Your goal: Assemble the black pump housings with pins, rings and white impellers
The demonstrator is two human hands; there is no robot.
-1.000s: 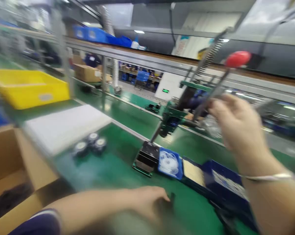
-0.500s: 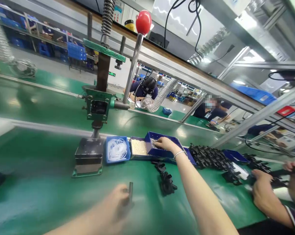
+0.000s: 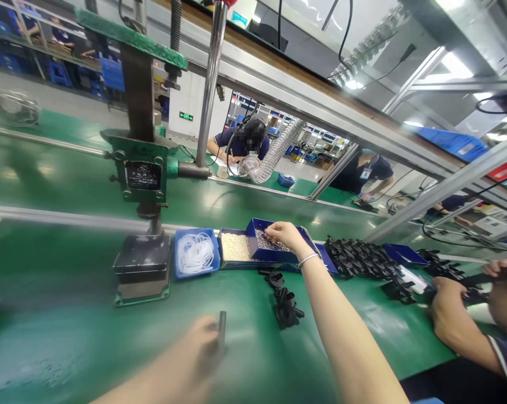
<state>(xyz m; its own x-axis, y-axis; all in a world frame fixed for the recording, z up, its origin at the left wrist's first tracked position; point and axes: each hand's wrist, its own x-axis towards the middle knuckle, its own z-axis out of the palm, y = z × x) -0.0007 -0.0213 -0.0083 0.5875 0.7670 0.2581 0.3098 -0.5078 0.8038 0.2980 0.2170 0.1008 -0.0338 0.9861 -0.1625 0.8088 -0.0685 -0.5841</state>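
My left hand (image 3: 200,345), smeared by motion, is closed around a short dark tube-like part (image 3: 222,327) that stands up above the green bench. Over the blue bin (image 3: 259,253) of small metal pieces (image 3: 274,242), my right hand (image 3: 283,233) has its fingertips pinched together; whatever lies between them is too small to make out. Left of that bin, a second bin holds small cream-coloured pieces (image 3: 235,247). Black moulded parts (image 3: 287,308) lie on the bench in front of the bins, below my right forearm.
A hand press (image 3: 144,174) stands at the left on its base. Beside it, a blue tray (image 3: 179,269) holds white loops (image 3: 195,252). Rows of black parts (image 3: 358,258) line the bench at right, near a co-worker's hands (image 3: 451,297). A metal frame (image 3: 320,123) crosses above.
My right hand has lifted slightly out of the metal pieces, its fingertips now pinched. The left hand still grips the dark part. The whole view has shifted, so the press appears further left.
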